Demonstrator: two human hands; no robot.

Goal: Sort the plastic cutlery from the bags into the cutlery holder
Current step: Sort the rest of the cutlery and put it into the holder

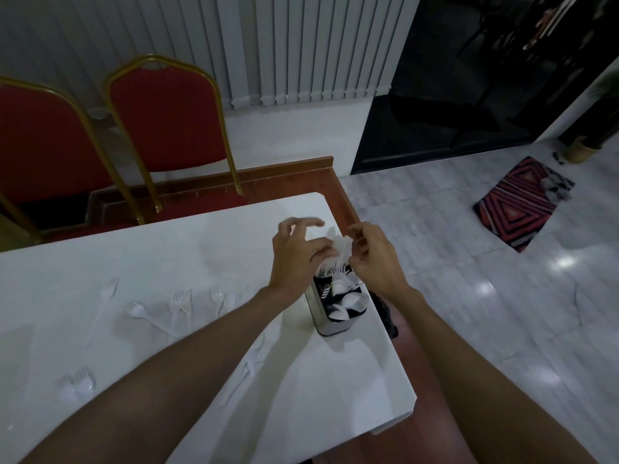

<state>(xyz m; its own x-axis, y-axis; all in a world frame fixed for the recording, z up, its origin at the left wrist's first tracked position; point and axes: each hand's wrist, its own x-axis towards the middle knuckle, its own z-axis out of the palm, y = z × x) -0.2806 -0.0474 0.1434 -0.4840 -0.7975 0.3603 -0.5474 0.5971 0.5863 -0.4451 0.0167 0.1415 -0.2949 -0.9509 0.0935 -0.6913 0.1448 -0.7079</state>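
loose white plastic forks (177,306) lie on the white table (134,262), left of the shiny metal cutlery holder (335,324) with white cutlery inside. just above the holder, left hand (294,259) and right hand (375,259) pinch a crumpled pale plastic bag (341,246). beyond the holder stand red gold-framed chairs (167,122).

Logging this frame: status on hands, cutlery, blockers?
Left hand, right hand both pinch the bag above the cutlery holder. Loose forks lie on the table. Nothing blocks the holder.

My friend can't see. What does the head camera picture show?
The left hand and right hand pinch a crumpled bag above a metal cutlery holder with white cutlery in it, on a white table. Loose plastic forks lie further left.
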